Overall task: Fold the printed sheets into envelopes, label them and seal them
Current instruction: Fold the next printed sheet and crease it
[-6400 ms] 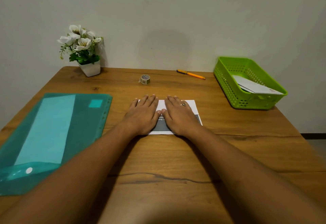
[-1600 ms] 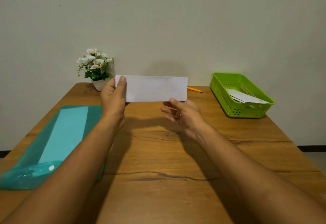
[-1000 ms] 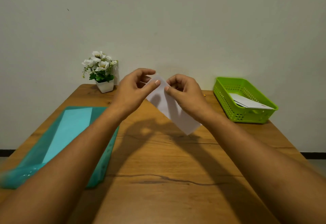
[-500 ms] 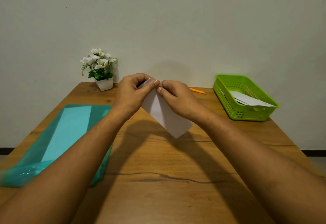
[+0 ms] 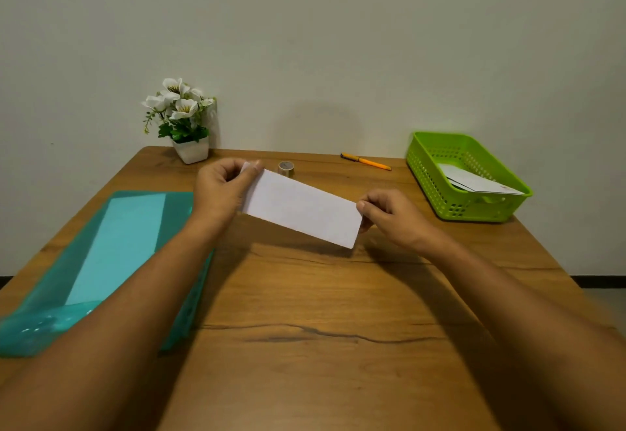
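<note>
left hand [image 5: 220,190], right hand [image 5: 396,217] each pinching folded sheet [image 5: 301,208], tape roll [image 5: 286,168], pen [image 5: 366,161], basket [image 5: 433,188] behind

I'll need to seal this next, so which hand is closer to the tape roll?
Left. Your left hand pinches the far end of the folded sheet, just left of the tape roll; the right hand holds the other end, farther right and nearer you.

- Left hand [image 5: 222,191]: bare, with a short, pale thumbnail.
- Right hand [image 5: 394,218]: bare, thumbnail trimmed short.
- Left forearm [image 5: 135,295] and right forearm [image 5: 508,295]: uncovered down to the picture's lower edge.
</note>
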The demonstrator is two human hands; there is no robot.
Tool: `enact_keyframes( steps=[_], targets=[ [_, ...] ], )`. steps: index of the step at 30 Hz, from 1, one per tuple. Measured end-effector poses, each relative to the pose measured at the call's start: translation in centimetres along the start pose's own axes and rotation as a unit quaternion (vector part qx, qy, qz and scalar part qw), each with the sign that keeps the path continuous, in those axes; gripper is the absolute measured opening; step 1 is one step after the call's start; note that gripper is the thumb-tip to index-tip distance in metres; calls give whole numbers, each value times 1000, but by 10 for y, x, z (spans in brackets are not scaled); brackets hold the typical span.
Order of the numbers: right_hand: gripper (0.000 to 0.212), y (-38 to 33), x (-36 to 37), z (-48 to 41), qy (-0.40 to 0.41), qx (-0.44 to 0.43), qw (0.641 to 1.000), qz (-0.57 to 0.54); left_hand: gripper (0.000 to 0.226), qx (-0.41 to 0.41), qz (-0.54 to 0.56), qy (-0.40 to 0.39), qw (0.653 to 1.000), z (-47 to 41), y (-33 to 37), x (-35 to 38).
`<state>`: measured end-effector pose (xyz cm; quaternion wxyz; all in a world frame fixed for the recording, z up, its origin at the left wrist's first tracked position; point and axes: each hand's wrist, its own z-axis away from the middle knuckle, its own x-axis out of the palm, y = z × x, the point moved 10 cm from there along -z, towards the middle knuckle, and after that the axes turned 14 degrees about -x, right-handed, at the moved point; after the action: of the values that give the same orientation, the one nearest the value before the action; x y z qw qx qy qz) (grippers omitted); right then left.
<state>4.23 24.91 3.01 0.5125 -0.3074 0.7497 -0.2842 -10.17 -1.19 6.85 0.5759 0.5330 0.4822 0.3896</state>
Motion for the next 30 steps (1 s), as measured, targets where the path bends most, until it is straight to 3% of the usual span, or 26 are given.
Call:
enact_keyframes(
  steps=[4, 7, 10, 14, 19, 23, 27, 30],
  targets=[
    [18, 33, -15, 3, 95, 74, 993, -6, 12, -74, -78, 19, 994, 1, -39, 19],
    [16, 54, -21, -2, 117, 100, 987, 40, 35, -35, -216, 18, 976, 6, -48, 37],
    [18, 60, -25, -8, 116, 112, 981, 110, 44, 53, -379, -28, 923, 16, -50, 68],
    [38, 41, -8, -19, 73, 101, 967, 221, 51, 70, -542, -106, 830, 18, -81, 101],
    [36, 1, 71, -33, -65, 5, 962, 266, 50, 83, -563, -89, 817, 13, -81, 106],
    [40, -3, 113, -41, -107, -36, 954, 278, 54, 80, -585, -87, 802, 13, -84, 107],
    [58, 15, 115, -32, -136, -18, 943, 303, 57, 75, -595, -92, 795, 11, -85, 107],
    [69, 42, 89, -25, -149, 41, 932, 327, 58, 65, -601, -96, 791, 10, -87, 107]
  ],
)
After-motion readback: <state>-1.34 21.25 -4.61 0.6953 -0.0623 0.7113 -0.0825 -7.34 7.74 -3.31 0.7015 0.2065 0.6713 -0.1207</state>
